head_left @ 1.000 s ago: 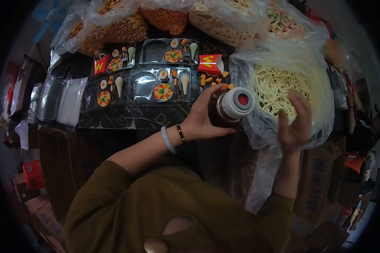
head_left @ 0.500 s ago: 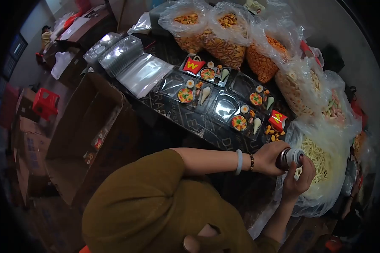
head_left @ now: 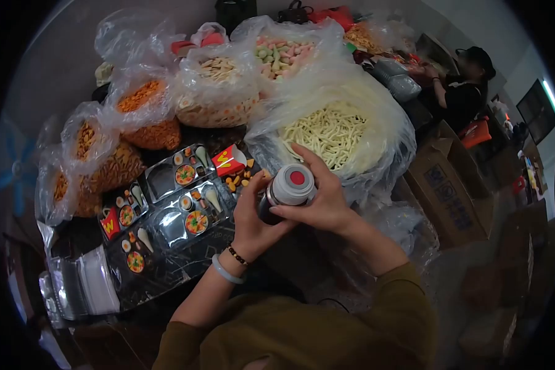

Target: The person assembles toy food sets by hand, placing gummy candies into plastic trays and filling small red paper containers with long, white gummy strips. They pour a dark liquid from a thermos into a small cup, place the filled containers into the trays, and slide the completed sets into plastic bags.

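A dark thermos flask with a grey lid (head_left: pixel 291 185) and a red spot on top is held between my hands, its lid facing up toward me. My left hand (head_left: pixel 251 219) wraps round the dark body from the left. From the other side, my right hand (head_left: pixel 327 194) curls about the lid, index finger behind it and thumb across the front. Just beyond the flask, pale stick-shaped pieces (head_left: pixel 330 132) fill a big clear plastic bag (head_left: pixel 385 132). To the left of my left hand lie a red carton with a yellow W (head_left: pixel 229 160) and small orange-brown pieces (head_left: pixel 237 181).
Clear trays (head_left: pixel 166 221) holding miniature food pieces lie on the dark table (head_left: pixel 166 266). Several bags of coloured pieces (head_left: pixel 219 102) line the back. Stacked clear packaging (head_left: pixel 95 280) sits at left. At right are a cardboard box (head_left: pixel 450 185) and another person (head_left: pixel 465 92) in black.
My view has swung to the right, bringing the other person into sight. The flask now points its lid at me, and my right hand has moved from fingertips at its top to a grip around it.
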Tool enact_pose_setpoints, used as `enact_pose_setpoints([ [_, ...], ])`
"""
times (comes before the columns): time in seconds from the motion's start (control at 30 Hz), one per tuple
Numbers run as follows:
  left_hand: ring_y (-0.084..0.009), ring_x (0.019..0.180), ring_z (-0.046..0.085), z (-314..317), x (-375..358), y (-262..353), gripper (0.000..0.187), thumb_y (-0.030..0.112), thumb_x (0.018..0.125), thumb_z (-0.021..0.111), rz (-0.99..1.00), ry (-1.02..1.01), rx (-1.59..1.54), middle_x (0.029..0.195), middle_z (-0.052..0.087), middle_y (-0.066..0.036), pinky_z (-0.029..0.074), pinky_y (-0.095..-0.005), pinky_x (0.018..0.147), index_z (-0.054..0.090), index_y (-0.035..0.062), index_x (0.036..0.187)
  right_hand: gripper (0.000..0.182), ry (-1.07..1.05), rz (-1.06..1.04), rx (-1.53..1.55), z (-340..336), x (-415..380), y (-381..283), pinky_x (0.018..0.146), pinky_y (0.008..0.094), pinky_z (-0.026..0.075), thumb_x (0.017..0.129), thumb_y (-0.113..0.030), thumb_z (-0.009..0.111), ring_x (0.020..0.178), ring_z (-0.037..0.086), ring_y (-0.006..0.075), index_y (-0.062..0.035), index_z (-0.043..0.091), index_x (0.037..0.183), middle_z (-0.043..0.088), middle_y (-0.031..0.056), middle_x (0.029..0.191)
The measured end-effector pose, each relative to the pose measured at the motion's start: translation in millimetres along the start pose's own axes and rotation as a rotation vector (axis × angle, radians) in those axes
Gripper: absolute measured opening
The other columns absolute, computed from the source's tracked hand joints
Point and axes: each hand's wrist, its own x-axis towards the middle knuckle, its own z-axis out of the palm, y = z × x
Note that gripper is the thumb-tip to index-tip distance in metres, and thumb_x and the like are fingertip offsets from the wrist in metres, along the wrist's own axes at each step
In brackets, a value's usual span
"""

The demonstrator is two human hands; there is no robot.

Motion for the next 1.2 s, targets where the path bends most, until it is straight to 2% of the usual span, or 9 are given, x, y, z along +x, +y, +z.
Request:
enact_pose_setpoints([
  [0.13, -0.0384, 0.128, 0.037, 14.9, -10.2, -16.9, 0.107, 0.03, 0.06, 0.087, 0.066, -0.106, 0.207, 0.139, 0.037, -0.022, 0.03, -0.0435, 0.107, 0.025, -0.0016, 0.141, 0.095, 0.178, 0.065, -0.019, -65.0, 25.1, 3.6, 0.092, 0.0288, 0.046, 0.06, -0.009, 0.088, 0.101, 0.059, 0.0133, -0.0015, 0.037, 0.14, 0.061, 0.0069, 0.109],
  [0.27, -0.0436, 0.142, 0.007, 39.7, -39.7, -48.7, 0.11, 0.045, 0.063, 0.081, -0.049, -0.493, 0.567, 0.153, 0.014, -0.023, 0.01, -0.0647, 0.108, 0.022, 0.0008, 0.145, 0.095, 0.353, 0.083, -0.05, -151.5, 69.3, 9.5, 0.091, 0.0313, 0.049, 0.059, -0.021, 0.09, 0.104, 0.06, 0.0201, 0.003, 0.039, 0.135, 0.061, 0.0151, 0.116],
  [0.4, -0.044, 0.142, 0.007, 50.6, -35.3, -45.5, 0.104, 0.041, 0.063, 0.08, -0.066, -0.719, 0.749, 0.153, 0.014, -0.022, 0.008, -0.0681, 0.106, 0.026, 0.0091, 0.146, 0.092, 0.591, -0.061, -0.498, -241.3, 116.3, 58.4, 0.09, 0.032, 0.049, 0.059, -0.026, 0.089, 0.104, 0.061, 0.0192, 0.0047, 0.042, 0.133, 0.062, 0.0163, 0.115],
  [0.5, -0.0445, 0.142, 0.009, 57.7, -40.2, -52.7, 0.096, 0.036, 0.067, 0.077, 0.016, -0.742, 0.903, 0.153, 0.017, -0.022, 0.008, -0.0679, 0.106, 0.027, 0.0108, 0.146, 0.09, 0.747, -0.087, -0.846, -295.1, 146.7, 118.2, 0.09, 0.0374, 0.049, 0.063, -0.035, 0.085, 0.107, 0.062, 0.027, -0.0014, 0.043, 0.134, 0.061, 0.0166, 0.118],
  [0.53, -0.0446, 0.141, 0.013, 58.5, -37.5, -50.0, 0.079, 0.028, 0.077, 0.066, -0.032, -0.755, 0.878, 0.152, 0.019, -0.022, 0.008, -0.068, 0.106, 0.029, 0.0118, 0.146, 0.089, 0.8, -0.074, -0.972, -306.8, 154.1, 133.8, 0.09, 0.0386, 0.049, 0.063, -0.038, 0.084, 0.107, 0.062, 0.0288, -0.0029, 0.043, 0.134, 0.061, 0.0166, 0.119],
  [0.73, -0.0403, 0.142, 0.018, 63.9, -34.1, -56.4, 0.059, 0.014, 0.086, 0.049, 0.004, -0.753, 0.982, 0.153, 0.023, -0.018, 0.017, -0.0674, 0.105, 0.035, 0.0123, 0.144, 0.088, 0.916, 0.016, -1.03, -333.2, 194.6, 196.2, 0.095, 0.0399, 0.044, 0.061, -0.043, 0.084, 0.117, 0.054, 0.0333, -0.0075, 0.048, 0.133, 0.057, 0.0173, 0.125],
  [0.83, -0.0377, 0.142, 0.018, 60.6, -32.8, -57.5, 0.062, 0.018, 0.086, 0.049, 0.023, -0.714, 0.957, 0.153, 0.021, -0.017, 0.019, -0.0653, 0.106, 0.032, 0.0122, 0.145, 0.089, 0.767, -0.122, -0.821, -364.2, 221.5, 236.5, 0.094, 0.0341, 0.046, 0.065, -0.035, 0.087, 0.109, 0.059, 0.0257, 0.0018, 0.043, 0.133, 0.058, 0.0167, 0.123],
  [1.07, -0.0362, 0.144, 0.011, 66.9, -52.3, -71.1, 0.071, 0.023, 0.086, 0.052, 0.079, -0.507, 0.9, 0.156, 0.014, -0.014, 0.011, -0.0614, 0.11, 0.021, 0.0127, 0.149, 0.084, 0.451, -0.159, -0.467, -247.5, 221.0, 143.7, 0.098, 0.0342, 0.041, 0.068, -0.03, 0.083, 0.113, 0.054, 0.0241, 0.0003, 0.042, 0.136, 0.053, 0.0145, 0.128],
  [1.2, -0.0389, 0.144, 0.002, 56.3, -53.9, -67.6, 0.095, 0.026, 0.075, 0.073, 0.061, -0.52, 0.624, 0.156, 0.004, -0.018, 0.008, -0.0613, 0.112, 0.015, 0.0113, 0.149, 0.082, 0.23, -0.183, -0.193, -152.0, 197.3, 57.8, 0.1, 0.0343, 0.039, 0.07, -0.027, 0.08, 0.115, 0.052, 0.0232, -0.0005, 0.041, 0.137, 0.051, 0.0133, 0.131],
])
